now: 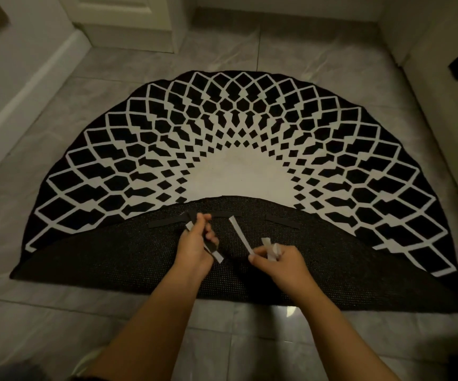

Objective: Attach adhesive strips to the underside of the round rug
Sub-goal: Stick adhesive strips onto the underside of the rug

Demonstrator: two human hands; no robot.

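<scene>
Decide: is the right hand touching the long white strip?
Touching. The head view shows the right hand pinching the near end of the white strip.

We see bare underside [129, 259] toward the fold's left and right corners, while stuck strips [282, 221], perhaps three, crowd its far edge.

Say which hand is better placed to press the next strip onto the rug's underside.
Probably the left hand: it grips a black strip just above the underside, near strips already stuck. The right hand holds white peeled backings.
</scene>
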